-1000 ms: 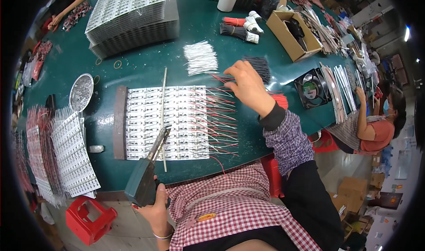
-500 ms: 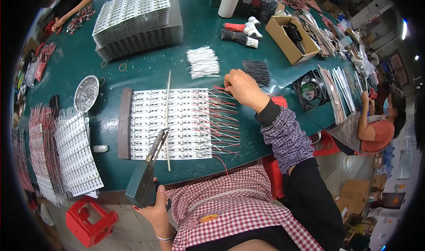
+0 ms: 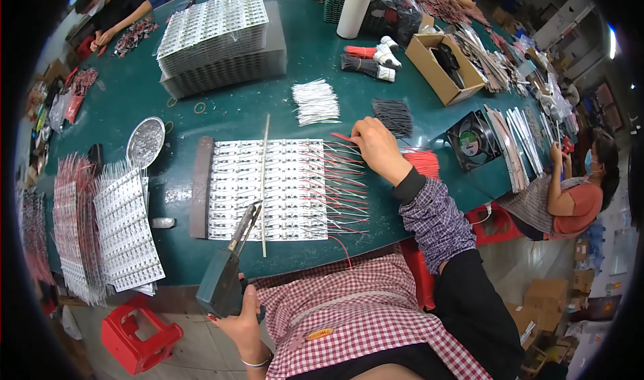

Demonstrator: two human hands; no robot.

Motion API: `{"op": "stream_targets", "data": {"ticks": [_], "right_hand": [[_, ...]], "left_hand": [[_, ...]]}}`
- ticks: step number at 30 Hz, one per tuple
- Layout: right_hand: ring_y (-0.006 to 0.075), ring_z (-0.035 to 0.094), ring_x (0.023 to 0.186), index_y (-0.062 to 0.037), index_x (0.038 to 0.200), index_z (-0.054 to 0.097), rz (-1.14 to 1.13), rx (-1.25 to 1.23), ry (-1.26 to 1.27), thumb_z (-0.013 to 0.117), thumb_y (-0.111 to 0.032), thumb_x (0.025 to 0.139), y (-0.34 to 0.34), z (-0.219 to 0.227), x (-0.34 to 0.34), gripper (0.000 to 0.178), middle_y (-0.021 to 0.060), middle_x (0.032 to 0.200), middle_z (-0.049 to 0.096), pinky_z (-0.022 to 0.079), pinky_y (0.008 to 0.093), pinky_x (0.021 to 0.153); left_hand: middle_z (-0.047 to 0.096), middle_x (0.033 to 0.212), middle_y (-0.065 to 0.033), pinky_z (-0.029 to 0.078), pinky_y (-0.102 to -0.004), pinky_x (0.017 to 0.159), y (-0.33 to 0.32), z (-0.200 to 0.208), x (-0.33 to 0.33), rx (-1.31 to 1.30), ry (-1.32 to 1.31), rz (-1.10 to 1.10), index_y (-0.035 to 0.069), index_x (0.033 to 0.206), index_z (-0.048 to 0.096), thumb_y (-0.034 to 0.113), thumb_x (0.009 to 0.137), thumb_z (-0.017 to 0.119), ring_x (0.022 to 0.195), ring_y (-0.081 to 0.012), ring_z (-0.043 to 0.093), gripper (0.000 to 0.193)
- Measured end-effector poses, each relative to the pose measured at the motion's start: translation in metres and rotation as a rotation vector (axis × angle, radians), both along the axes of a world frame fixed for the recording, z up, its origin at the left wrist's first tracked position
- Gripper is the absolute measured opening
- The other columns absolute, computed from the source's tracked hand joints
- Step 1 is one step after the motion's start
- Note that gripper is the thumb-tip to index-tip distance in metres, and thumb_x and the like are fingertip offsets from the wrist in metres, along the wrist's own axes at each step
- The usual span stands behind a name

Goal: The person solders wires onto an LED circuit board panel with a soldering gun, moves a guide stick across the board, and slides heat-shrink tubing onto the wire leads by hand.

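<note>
Hands: L hand (image 3: 245,313) grips green pistol-grip tool (image 3: 220,283), tip over white PCB panel (image 3: 292,192) on bench (image 3: 235,120); R hand (image 3: 379,150) pinches red wire (image 3: 342,137), qty unclear. R hand's dropped to panel's upper R corner vs 1 s ago; wire's closer, prob. still loose.

Here on the checked apron (image 3: 376,323), an oval yellow patch (image 3: 320,334) carries a short bit of lettering. Up and to the right of that apron, the black fan (image 3: 484,153) shows a green label (image 3: 468,140), its markings too small to read.
</note>
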State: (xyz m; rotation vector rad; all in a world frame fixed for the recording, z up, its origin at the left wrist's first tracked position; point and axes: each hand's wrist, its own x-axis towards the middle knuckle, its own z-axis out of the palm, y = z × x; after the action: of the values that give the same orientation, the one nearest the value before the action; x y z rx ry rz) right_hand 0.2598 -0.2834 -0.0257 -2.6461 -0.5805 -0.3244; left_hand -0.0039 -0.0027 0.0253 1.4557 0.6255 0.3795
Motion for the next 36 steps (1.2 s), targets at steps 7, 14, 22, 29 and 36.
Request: {"op": "stream_targets", "data": {"ticks": [7, 14, 22, 29, 36], "right_hand": [[0.0316, 0.058, 0.090, -0.0037, 0.084, 0.062, -0.018, -0.063, -0.003, 0.065, -0.007, 0.083, 0.004, 0.004, 0.003, 0.005, 0.0124, 0.087, 0.059, 0.048, 0.0415, 0.079], [0.0319, 0.058, 0.089, -0.0039, 0.082, 0.063, -0.061, -0.024, -0.020, 0.064, -0.007, 0.083, -0.002, 0.021, 0.004, 0.004, 0.0120, 0.085, 0.059, 0.048, 0.0429, 0.078], [0.0316, 0.060, 0.088, -0.0016, 0.079, 0.063, -0.123, -0.218, -0.049, 0.074, -0.009, 0.073, -0.037, 0.021, -0.029, 0.015, 0.0137, 0.086, 0.060, 0.051, 0.0428, 0.073], [0.0328, 0.058, 0.086, -0.0002, 0.083, 0.058, -0.140, -0.356, -0.130, 0.062, -0.006, 0.080, -0.032, 0.003, -0.039, 0.007, 0.0139, 0.085, 0.058, 0.048, 0.0437, 0.073], [0.0326, 0.059, 0.090, 0.0014, 0.088, 0.060, -0.132, -0.259, -0.126, 0.058, -0.002, 0.078, -0.031, 0.024, -0.020, 0.010, 0.0156, 0.091, 0.060, 0.048, 0.0441, 0.074]], "left_hand": [[0.065, 0.102, -0.0157, 0.042, -0.0213, 0.044, -0.001, -0.004, -0.011, -0.003, -0.022, 0.029, -0.009, 0.119, 0.053, -0.011, 0.080, 0.066, 0.055, -0.0088, 0.054, 0.041], [0.065, 0.098, -0.0149, 0.039, -0.0220, 0.042, -0.002, -0.001, -0.017, 0.035, -0.023, 0.036, -0.009, 0.116, 0.055, -0.008, 0.079, 0.067, 0.052, -0.0090, 0.051, 0.039], [0.065, 0.097, -0.0149, 0.036, -0.0220, 0.041, -0.011, 0.010, -0.012, 0.036, -0.059, 0.056, -0.008, 0.113, 0.057, -0.006, 0.079, 0.068, 0.048, -0.0092, 0.049, 0.036], [0.060, 0.074, -0.0079, 0.037, -0.0209, 0.042, -0.012, 0.009, -0.012, 0.065, -0.069, 0.005, -0.009, 0.111, 0.058, -0.006, 0.080, 0.067, 0.048, -0.0082, 0.048, 0.032], [0.062, 0.079, -0.0087, 0.040, -0.0217, 0.044, -0.006, 0.008, -0.020, 0.062, -0.066, -0.002, -0.008, 0.111, 0.059, -0.007, 0.081, 0.067, 0.051, -0.0080, 0.051, 0.032]]}}
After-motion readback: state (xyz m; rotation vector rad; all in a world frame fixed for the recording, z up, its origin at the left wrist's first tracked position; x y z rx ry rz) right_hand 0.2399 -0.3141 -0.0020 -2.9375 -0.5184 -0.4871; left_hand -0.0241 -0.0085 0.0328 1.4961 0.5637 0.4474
